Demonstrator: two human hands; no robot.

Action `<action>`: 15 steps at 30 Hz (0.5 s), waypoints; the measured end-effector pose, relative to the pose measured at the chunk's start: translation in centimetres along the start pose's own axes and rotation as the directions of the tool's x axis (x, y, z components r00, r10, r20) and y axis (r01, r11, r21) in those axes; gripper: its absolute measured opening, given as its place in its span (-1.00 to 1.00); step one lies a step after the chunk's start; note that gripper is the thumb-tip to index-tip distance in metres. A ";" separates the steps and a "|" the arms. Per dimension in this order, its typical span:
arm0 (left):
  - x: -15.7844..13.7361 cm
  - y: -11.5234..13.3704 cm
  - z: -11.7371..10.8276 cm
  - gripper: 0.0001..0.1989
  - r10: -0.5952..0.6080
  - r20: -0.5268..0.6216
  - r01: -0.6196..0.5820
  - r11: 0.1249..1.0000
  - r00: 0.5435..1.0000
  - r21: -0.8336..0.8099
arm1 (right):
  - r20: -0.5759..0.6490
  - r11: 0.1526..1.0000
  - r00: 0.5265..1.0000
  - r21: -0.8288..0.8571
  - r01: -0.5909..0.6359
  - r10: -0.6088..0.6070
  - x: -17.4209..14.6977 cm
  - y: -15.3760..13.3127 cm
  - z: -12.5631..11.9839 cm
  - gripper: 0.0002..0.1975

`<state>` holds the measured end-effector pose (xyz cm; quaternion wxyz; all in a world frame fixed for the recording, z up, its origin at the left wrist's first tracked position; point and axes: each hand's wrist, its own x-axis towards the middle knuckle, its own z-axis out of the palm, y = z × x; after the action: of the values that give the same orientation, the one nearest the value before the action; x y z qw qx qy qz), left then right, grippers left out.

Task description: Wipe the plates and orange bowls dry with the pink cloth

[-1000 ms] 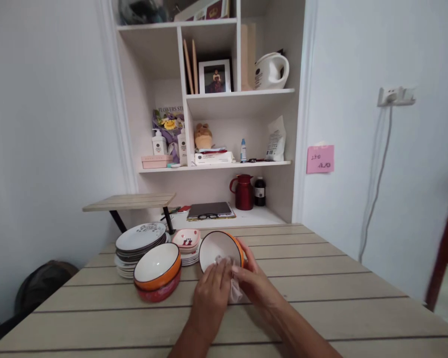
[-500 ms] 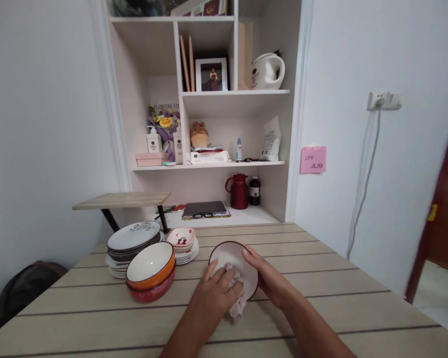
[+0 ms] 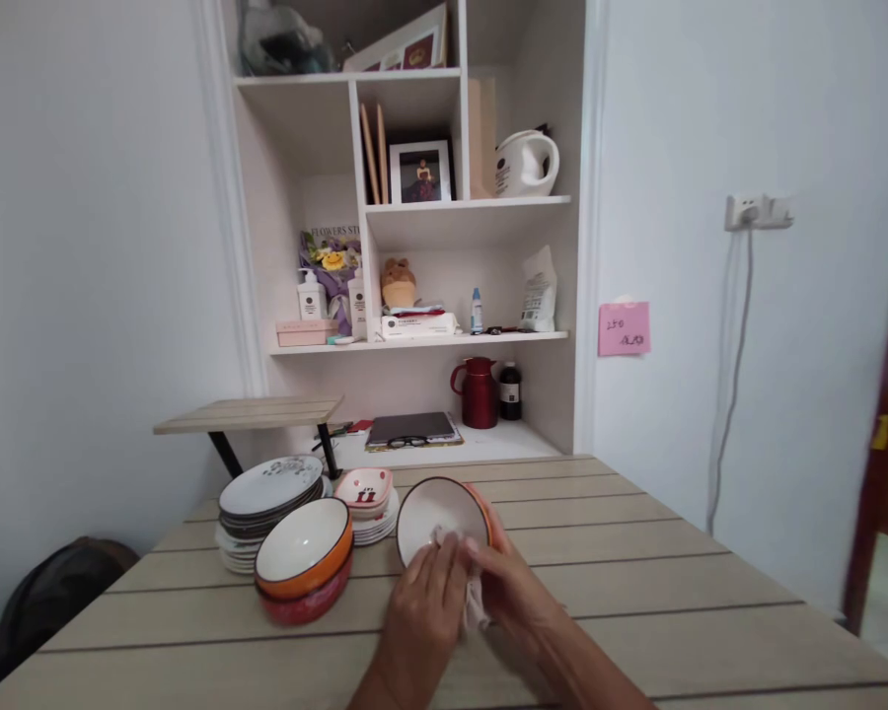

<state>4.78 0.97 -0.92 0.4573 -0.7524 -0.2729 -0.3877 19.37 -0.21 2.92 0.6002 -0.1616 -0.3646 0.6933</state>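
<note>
A bowl [image 3: 430, 508], white inside with a dark rim and some orange on its outer side, is tilted toward me above the table. My right hand [image 3: 514, 582] grips its right side, thumb over the rim and fingers behind. Inside the bowl, my left hand [image 3: 425, 602] presses a crumpled pale cloth [image 3: 475, 603] against the surface. Part of the cloth hangs out below the rim between both hands; the rest is hidden under my left fingers. To the left stands an orange bowl [image 3: 307, 542] nested in a red bowl [image 3: 311, 602].
Stacked plates [image 3: 270, 488] stand behind the nested bowls. Small square bowls [image 3: 364, 488] sit on small white plates [image 3: 377, 528] beside them. A low wooden stand [image 3: 248, 414] is at the back left. Beyond the slatted table [image 3: 636, 611], a shelf holds a red jug [image 3: 480, 392] and a laptop-like slab [image 3: 410, 428].
The bowl has turned and shifted slightly left, showing its orange side. My left hand has moved with the cloth, and my right thumb now sits lower, near my left fingers. The camera view has tilted up.
</note>
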 end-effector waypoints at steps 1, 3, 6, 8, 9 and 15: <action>0.0 0.1 0.0 -0.64 -0.019 -0.015 0.018 1.000 1.000 -0.004 | -0.010 1.000 1.000 0.008 -0.015 0.015 0.0 0.6 0.3 0.01; -0.1 0.2 0.1 -0.65 -0.017 -0.028 0.016 0.999 0.999 -0.034 | -0.073 0.998 0.996 0.048 -0.041 0.045 0.2 1.6 0.6 -0.05; -0.1 0.3 0.3 -0.62 0.035 0.006 -0.034 0.993 0.999 -0.114 | -0.174 0.989 0.979 0.117 -0.090 0.110 0.6 2.0 0.3 -0.22; -0.2 0.3 0.7 -0.60 0.043 0.069 -0.031 0.985 0.997 -0.172 | -0.199 0.990 0.973 0.092 -0.103 0.119 0.7 1.3 -0.3 -0.34; -0.3 0.3 0.9 -0.61 0.043 0.092 -0.024 0.979 0.995 -0.201 | -0.196 0.994 0.975 0.050 -0.101 0.109 0.7 0.7 -0.7 -0.39; -0.8 0.2 1.3 -0.79 0.121 0.150 -0.080 0.964 0.981 -0.253 | -0.081 0.962 0.990 -0.236 -0.135 0.119 0.1 -3.3 -2.3 -0.49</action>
<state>4.91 2.04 -2.10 0.3559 -0.8454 -0.2208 -0.3315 23.29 0.66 3.68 0.5424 -0.2790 -0.4149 0.6752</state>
